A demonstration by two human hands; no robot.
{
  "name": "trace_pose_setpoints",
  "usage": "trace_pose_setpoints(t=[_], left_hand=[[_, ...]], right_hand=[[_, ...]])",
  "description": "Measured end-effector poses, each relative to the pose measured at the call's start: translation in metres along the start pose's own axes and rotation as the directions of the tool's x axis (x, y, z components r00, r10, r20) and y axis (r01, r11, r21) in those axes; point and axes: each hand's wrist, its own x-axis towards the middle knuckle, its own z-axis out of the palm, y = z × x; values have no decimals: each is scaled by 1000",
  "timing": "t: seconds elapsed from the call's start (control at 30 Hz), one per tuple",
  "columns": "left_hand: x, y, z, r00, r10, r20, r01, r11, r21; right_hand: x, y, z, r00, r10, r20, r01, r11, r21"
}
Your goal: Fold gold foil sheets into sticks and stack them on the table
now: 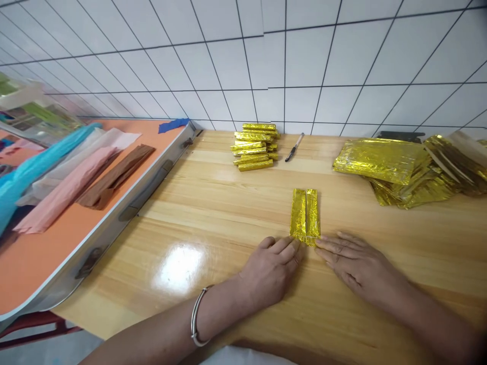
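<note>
A piece of gold foil paper [299, 210] lies on the wooden table with its two sides folded inward, so a narrow gap runs down its middle. Its near edge is turned up in a small fold. My left hand [272, 271] has its fingers bent and closed at the near left corner of the foil; a silver bangle is on that wrist. My right hand [361, 266] reaches in from the other side, fingers long and together, its fingertips pressed on the near right corner. Both thumbs are mostly hidden.
A pile of narrow folded gold strips [254, 147] sits near the tiled wall, with a pen [294, 147] beside it. Stacked gold foil sheets [380, 159] lie at the back right. Left, an orange-topped table [125, 170] carries coloured crepe paper [68, 190].
</note>
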Motion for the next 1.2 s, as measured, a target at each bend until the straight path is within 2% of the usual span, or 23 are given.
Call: trace_pose_setpoints(t=[0.1,0.27,0.47,0.57,0.73,0.9,1.03,1.13,1.2], left_hand=[[1,2,1,1000,-21,-22,21,999,-24],[3,3,-3,994,-60,-90,54,996,-68],[12,-1,-11,988,-56,-144,43,995,-90],[20,1,-5,979,-128,-155,116,989,-87],[30,9,7,933,-299,-198,282,953,-114],[29,12,9,918,-344,-195,316,935,-161],[28,13,9,919,-334,-207,314,941,-123],[28,14,9,925,-307,-224,287,951,-119],[28,13,9,930,-285,-231,261,957,-128]], right_hand=[[2,-3,-5,999,33,-19,-32,999,37],[5,-26,-13,995,98,-35,-96,994,57],[2,-55,-18,998,61,-6,-61,998,21],[1,-60,-13,998,69,9,-69,998,-7],[-3,-62,-4,998,31,49,-27,997,-78],[-4,-68,-4,998,13,56,-6,991,-134],[-2,-56,-16,999,29,-18,-30,998,-50],[-2,-26,-28,987,105,-120,-112,992,-54],[-3,-1,-32,981,146,-126,-158,983,-90]])
